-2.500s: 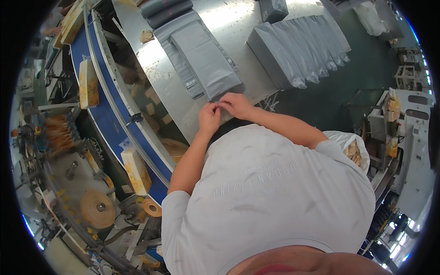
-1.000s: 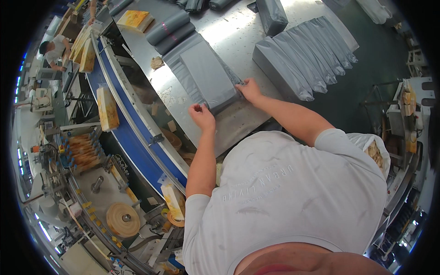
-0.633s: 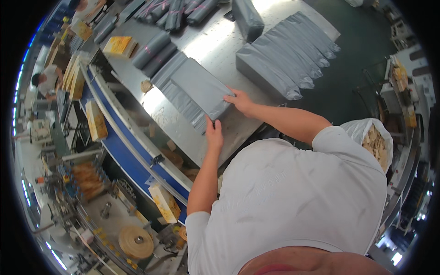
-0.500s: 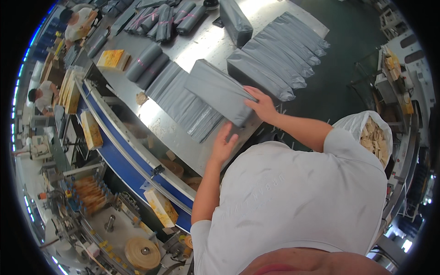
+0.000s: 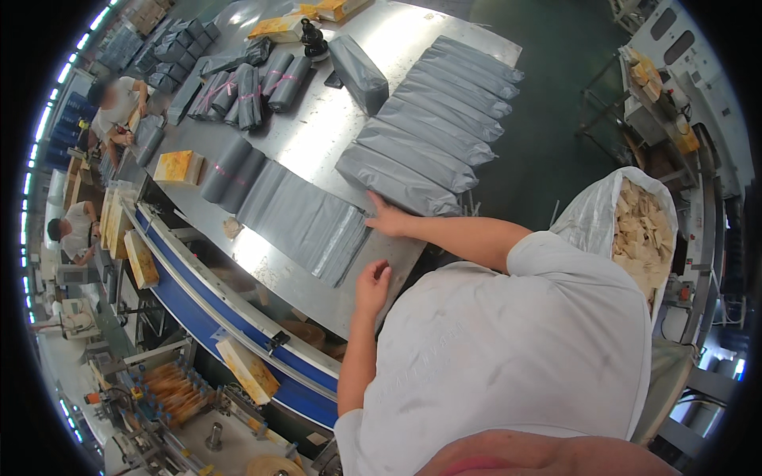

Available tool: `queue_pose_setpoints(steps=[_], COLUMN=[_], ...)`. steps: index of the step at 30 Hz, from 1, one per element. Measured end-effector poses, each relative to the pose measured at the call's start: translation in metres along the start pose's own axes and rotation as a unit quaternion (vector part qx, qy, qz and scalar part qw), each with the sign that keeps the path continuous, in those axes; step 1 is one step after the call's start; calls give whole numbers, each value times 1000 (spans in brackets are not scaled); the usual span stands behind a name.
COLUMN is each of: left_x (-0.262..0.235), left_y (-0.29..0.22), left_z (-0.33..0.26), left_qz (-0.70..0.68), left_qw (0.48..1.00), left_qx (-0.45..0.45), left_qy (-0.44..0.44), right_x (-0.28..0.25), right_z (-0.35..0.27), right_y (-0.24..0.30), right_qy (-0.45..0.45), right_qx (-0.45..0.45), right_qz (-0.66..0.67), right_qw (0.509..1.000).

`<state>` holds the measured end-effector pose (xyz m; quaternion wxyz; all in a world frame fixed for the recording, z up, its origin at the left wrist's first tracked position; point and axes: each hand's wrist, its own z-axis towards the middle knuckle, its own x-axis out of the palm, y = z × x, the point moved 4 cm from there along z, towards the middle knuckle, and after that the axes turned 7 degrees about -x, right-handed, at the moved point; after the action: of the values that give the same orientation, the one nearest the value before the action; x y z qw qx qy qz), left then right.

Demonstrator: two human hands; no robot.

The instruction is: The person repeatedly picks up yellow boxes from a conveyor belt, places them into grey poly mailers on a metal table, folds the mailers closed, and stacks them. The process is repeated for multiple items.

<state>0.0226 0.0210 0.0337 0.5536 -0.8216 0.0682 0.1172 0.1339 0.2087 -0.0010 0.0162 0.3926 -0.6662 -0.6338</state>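
My right hand point(image 5: 386, 219) is open, fingers stretched out, at the near end of the row of grey plastic-wrapped packages point(image 5: 444, 119) and beside the edge of a flat pile of grey plastic bags point(image 5: 298, 218). It grips nothing. My left hand point(image 5: 371, 287) is held over the near edge of the metal table point(image 5: 349, 311), below the bag pile. Its fingers are loosely curled, a little apart, with nothing visible in them. Two dark grey rolls point(image 5: 232, 173) lie against the far left end of the bag pile.
A blue conveyor point(image 5: 190, 297) with yellow-and-white packs point(image 5: 246, 370) runs along my left. At my right stands a white sack point(image 5: 591, 208) of tan scraps. Grey bundles point(image 5: 248, 95) with pink ties lie farther back. Two people point(image 5: 119, 111) work at the far left.
The grey package that both hands were touching has left the bag pile and now appears at the near end of the row on the right. My hands are apart from it.
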Motion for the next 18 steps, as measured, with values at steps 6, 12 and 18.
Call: queue_pose_setpoints(steps=[6,12,18], left_x=[-29,-63,-67], left_y=[71,142,194], left_z=[-48,-142,-242], left_qz=[-47,-103,-73], left_qw=[987,920,826], left_qx=[-68,-165,-178], left_qy=[-136,-341,-531], right_x=[-70,-156,-216], right_z=[8,59,84], right_y=[-34,-93,-117], right_qy=[9,-116,-172], right_qx=[-12,-59,8], right_qz=[-51,-37,-67], right_qw=[999,991,983])
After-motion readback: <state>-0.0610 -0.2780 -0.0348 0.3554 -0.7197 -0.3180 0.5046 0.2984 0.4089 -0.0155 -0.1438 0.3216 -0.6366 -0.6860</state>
